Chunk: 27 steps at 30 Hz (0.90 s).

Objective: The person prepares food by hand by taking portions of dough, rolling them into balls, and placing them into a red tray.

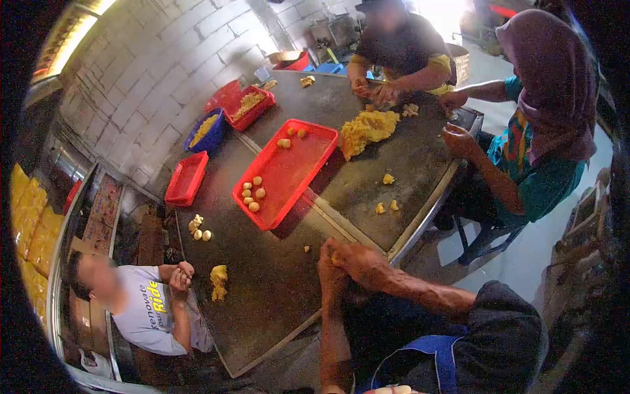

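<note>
My left hand (332, 270) and my right hand (359, 264) are pressed together above the near edge of the table. Between their fingers a little yellow dough (336, 257) shows; the rest of it is hidden by the closed fingers. A tiny dough bit (306, 249) lies on the table just left of my hands. Further left sits a yellow dough lump (218, 282). Beyond my hands, a red tray (289, 172) holds several round dough balls (254, 194). Small dough pieces (388, 178) lie to the right of the tray.
A large dough mass (371, 130) lies near two people (403, 52) (538, 125) at the far and right sides. Another person (154, 308) works at the left edge. An empty red tray (186, 178), a blue basin (206, 133) and a red crate (252, 108) stand along the wall side.
</note>
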Motion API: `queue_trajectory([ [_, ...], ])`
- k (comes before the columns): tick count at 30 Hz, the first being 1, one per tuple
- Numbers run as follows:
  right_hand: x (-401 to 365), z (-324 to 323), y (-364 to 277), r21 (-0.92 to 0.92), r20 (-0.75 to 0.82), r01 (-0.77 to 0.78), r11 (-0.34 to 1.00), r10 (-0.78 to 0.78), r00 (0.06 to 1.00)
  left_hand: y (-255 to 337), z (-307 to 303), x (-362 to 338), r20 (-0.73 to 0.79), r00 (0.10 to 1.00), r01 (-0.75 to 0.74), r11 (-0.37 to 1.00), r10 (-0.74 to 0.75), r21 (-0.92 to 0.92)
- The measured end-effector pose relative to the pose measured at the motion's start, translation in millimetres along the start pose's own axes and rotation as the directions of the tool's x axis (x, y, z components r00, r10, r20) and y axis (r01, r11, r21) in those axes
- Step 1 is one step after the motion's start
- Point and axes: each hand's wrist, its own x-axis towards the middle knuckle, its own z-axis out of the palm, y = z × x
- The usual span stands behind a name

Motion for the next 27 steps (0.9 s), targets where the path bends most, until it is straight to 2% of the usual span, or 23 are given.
queue_trajectory([
  [2, 1, 10, 11, 0.118, 0.202, -0.159, 0.98, 0.133, 0.97, 1, 5, -10, 0.032, 0.999, -0.011, 1.0, 0.012, -0.025],
  [3, 3, 3, 8, 0.11, 0.206, -0.151, 0.982, 0.126, 0.97, -8, 1, 2, 0.039, 0.992, -0.124, 0.907, 0.118, 0.403],
  [4, 8, -5, 5, 0.131, 0.141, -0.088, 0.987, 0.07, 0.988, -17, -6, 12, 0.087, 0.973, -0.204, 0.625, 0.212, 0.753],
  [5, 9, -10, 2, 0.149, 0.081, -0.029, 0.988, 0.017, 0.997, -10, -1, 9, 0.081, 0.972, -0.204, 0.629, 0.219, 0.75],
  [6, 8, -10, 0, 0.142, 0.091, -0.023, 0.99, 0.01, 0.996, -4, 7, 8, 0.098, 0.975, -0.221, 0.853, 0.198, 0.474],
  [7, 7, -11, 0, 0.162, 0.12, -0.112, 0.98, 0.093, 0.988, 6, 18, 3, 0.12, 0.974, -0.208, 0.969, 0.193, 0.132],
  [8, 7, -12, 0, 0.175, 0.152, -0.199, 0.964, 0.173, 0.973, 27, 27, -12, 0.106, 0.973, -0.218, 0.969, 0.206, 0.113],
  [10, 7, 11, 32, 0.155, 0.168, -0.15, 0.976, 0.124, 0.978, 70, 37, -46, 0.214, 0.894, -0.448, 0.774, 0.394, 0.448],
  [11, 7, 19, 41, 0.154, 0.171, -0.113, 0.982, 0.086, 0.981, 53, 27, -36, 0.197, 0.892, -0.451, 0.776, 0.406, 0.44],
  [12, 10, 17, 38, 0.141, 0.184, -0.098, 0.985, 0.071, 0.98, 21, 10, -12, 0.203, 0.887, -0.442, 0.638, 0.414, 0.63],
  [13, 11, 14, 31, 0.049, 0.141, 0.082, 0.995, -0.088, 0.986, 3, 1, 0, 0.206, 0.887, -0.401, 0.469, 0.413, 0.787],
  [14, 8, 12, 22, -0.042, 0.121, 0.249, 0.968, -0.242, 0.963, 24, 16, -19, 0.184, 0.891, -0.388, 0.486, 0.415, 0.783],
  [15, 5, 9, 14, -0.044, 0.147, 0.251, 0.967, -0.242, 0.959, 46, 34, -36, 0.102, 0.885, -0.407, 0.649, 0.454, 0.642],
  [16, 5, 4, 3, 0.029, 0.149, 0.164, 0.986, -0.166, 0.975, 64, 46, -49, 0.013, 0.879, -0.427, 0.773, 0.477, 0.469],
  [17, 7, 1, -4, 0.097, 0.146, 0.077, 0.992, -0.09, 0.985, 65, 46, -49, 0.0, 0.877, -0.427, 0.779, 0.48, 0.459],
  [18, 6, 10, 3, 0.084, 0.149, 0.078, 0.993, -0.09, 0.985, 68, 46, -47, -0.001, 0.875, -0.412, 0.745, 0.485, 0.524],
  [20, -4, 28, 20, 0.09, -0.117, 0.228, 0.97, -0.217, 0.969, 54, 42, -41, 0.031, 0.878, -0.406, 0.708, 0.478, 0.578],
  [22, -7, 25, 16, 0.047, -0.084, 0.215, 0.976, -0.21, 0.974, 20, 27, -23, -0.005, 0.923, -0.364, 0.874, 0.386, 0.321],
  [23, -7, 22, 11, 0.022, -0.028, 0.21, 0.977, -0.21, 0.977, 23, 25, -23, 0.01, 0.926, -0.36, 0.877, 0.377, 0.319],
  [24, -6, 20, 16, 0.021, -0.033, 0.19, 0.982, -0.189, 0.981, 24, 23, -24, 0.038, 0.919, -0.359, 0.797, 0.392, 0.485],
  [25, 1, 18, 26, 0.097, 0.047, 0.174, 0.98, -0.179, 0.983, 25, 26, -24, 0.073, 0.912, -0.355, 0.688, 0.404, 0.632],
  [26, 4, 13, 29, 0.172, 0.125, 0.156, 0.973, -0.179, 0.976, 31, 33, -29, 0.084, 0.915, -0.355, 0.691, 0.394, 0.629],
  [27, 3, 10, 29, 0.169, 0.118, 0.153, 0.974, -0.175, 0.978, 40, 38, -33, 0.04, 0.924, -0.329, 0.737, 0.38, 0.59],
])
